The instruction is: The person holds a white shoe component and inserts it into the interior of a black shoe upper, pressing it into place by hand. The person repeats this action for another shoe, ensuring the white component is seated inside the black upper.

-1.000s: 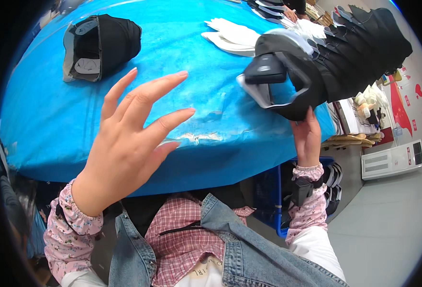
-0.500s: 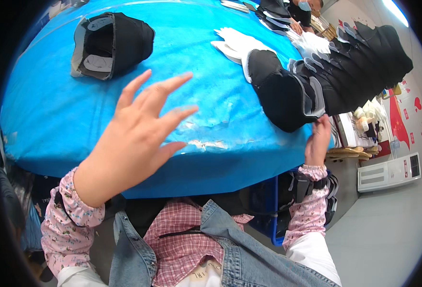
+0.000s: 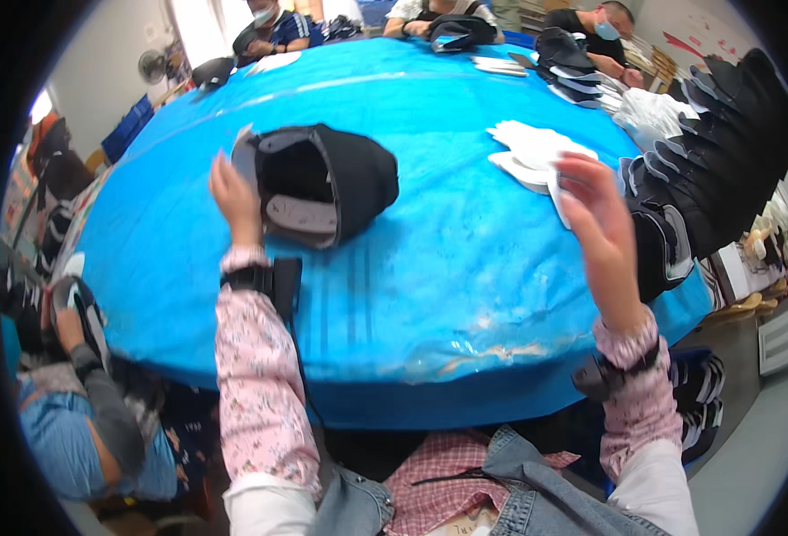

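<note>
A black fabric piece with grey lining and a white oval pad, like a pair of shoe uppers, lies on the blue-covered table. At its left edge is my left hand, fingers stretched upward beside the grey rim; whether it touches is unclear. My right hand, blurred, is raised with fingers apart and slightly curved, nothing seen in it. It overlaps the near end of a pile of white flat pieces, like insoles. Just right of that hand begins a long nested row of similar black uppers.
Masked people work along the far side, one beside a stack of black pieces. Another person's arm is at lower left. A white plastic bag lies behind the row. The table's near edge runs before me.
My left hand has moved out to the black piece's left edge. My right hand has left the row's nearest upper, which now sits farther right, and has risen. The view has tilted up.
</note>
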Demonstrator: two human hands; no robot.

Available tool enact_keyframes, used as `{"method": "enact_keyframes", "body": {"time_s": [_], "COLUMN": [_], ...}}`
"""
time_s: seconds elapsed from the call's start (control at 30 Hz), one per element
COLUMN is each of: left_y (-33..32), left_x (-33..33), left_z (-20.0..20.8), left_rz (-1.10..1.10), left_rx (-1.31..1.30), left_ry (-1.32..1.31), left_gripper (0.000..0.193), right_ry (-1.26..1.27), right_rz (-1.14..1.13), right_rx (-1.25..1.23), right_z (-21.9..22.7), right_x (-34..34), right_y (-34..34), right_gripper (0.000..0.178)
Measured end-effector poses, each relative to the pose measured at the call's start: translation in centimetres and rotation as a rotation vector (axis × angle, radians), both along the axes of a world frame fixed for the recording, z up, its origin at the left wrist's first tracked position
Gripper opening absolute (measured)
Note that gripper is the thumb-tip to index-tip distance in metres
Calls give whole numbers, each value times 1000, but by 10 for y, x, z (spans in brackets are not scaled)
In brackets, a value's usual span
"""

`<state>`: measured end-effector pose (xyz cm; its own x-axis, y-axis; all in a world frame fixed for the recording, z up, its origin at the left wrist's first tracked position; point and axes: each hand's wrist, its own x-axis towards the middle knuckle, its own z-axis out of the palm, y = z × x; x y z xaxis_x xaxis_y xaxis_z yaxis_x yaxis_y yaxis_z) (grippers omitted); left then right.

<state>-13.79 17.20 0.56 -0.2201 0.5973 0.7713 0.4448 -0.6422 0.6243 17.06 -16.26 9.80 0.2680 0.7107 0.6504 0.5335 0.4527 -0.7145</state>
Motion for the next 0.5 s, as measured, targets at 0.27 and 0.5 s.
{"method": "enact_keyframes", "body": {"time_s": [0.27, 0.5], "left_y": [18, -5], "left_x": [10, 5], "left_z": [-30, -17], "left_rz": [-82, -505], "left_rx": [-345, -630], "left_ry": [-43, -318], "left_gripper": [48, 41], "right_ry": [-850, -915], "right_rz": [-841, -876], "right_rx": [-294, -319], "right_z": [-86, -108], "right_x": [122, 112], "right_y": [141, 142], "right_gripper": [52, 52]}}
